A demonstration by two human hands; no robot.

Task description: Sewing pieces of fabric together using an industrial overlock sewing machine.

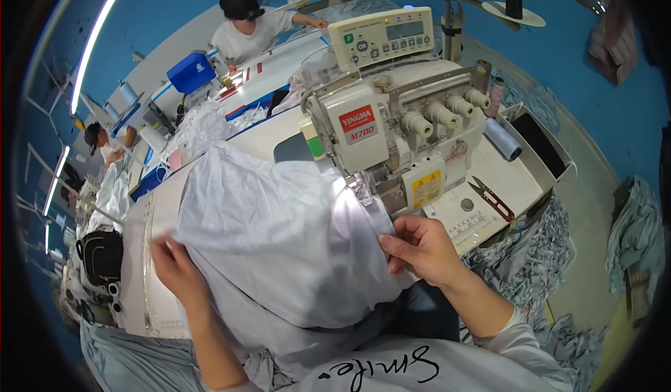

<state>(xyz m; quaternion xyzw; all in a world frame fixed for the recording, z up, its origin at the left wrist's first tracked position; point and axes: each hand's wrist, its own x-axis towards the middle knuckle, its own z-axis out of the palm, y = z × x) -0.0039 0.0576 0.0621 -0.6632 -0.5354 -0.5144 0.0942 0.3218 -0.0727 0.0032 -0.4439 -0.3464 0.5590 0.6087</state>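
Observation:
A large piece of pale grey-blue fabric (279,252) spreads over the sewing table and hangs toward my lap. Its right-hand edge lies under the lit presser foot (362,189) of a white overlock sewing machine (398,133). My right hand (423,248) pinches that edge between thumb and fingers, just in front of the foot. At the fabric's left edge is my left hand (180,269). Its fingertips are smeared by motion, so whether they grip the cloth does not show.
Red-handled thread snips (493,200) lie on the table right of the machine, near a blue thread cone (503,139). A control panel (381,37) tops the machine. Patterned cloth (521,266) heaps below the right edge. A co-worker (248,32) sits at a table beyond.

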